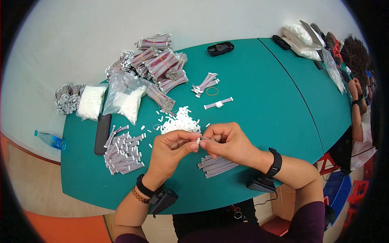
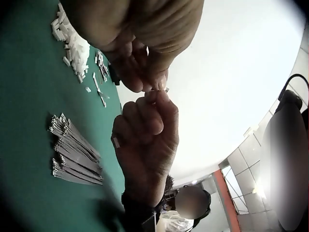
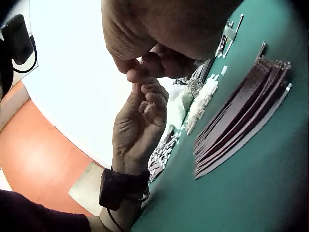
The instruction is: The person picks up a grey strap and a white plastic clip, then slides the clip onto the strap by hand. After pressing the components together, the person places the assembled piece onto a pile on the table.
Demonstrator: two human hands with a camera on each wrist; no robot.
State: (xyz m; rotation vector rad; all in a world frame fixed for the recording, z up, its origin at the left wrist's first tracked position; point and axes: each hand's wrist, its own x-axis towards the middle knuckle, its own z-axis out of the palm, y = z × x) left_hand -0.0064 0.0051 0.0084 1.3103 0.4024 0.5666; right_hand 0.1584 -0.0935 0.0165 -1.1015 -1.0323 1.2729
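Note:
Both hands meet fingertip to fingertip over the green table. My left hand (image 1: 170, 153) pinches a small white plastic connector (image 1: 198, 140) between thumb and forefinger. From the right, my right hand (image 1: 231, 145) pinches a short grey ribbon cable, mostly hidden by its fingers, at that connector. Just beyond the hands lies a heap of loose white connectors (image 1: 180, 121). A bundle of grey ribbon cables (image 1: 218, 165) lies under the right hand; in the right wrist view these cables (image 3: 236, 116) lie side by side with metal-tipped ends.
Cables with white ends (image 1: 123, 152) are piled at left beside a dark phone-like case (image 1: 103, 134). Bags of white pieces (image 1: 91, 102) and stacked cable bundles (image 1: 162, 65) stand behind. A few cables (image 1: 206, 84) and a rubber band (image 1: 212, 91) lie farther back. Another person's arm (image 1: 356, 117) shows far right.

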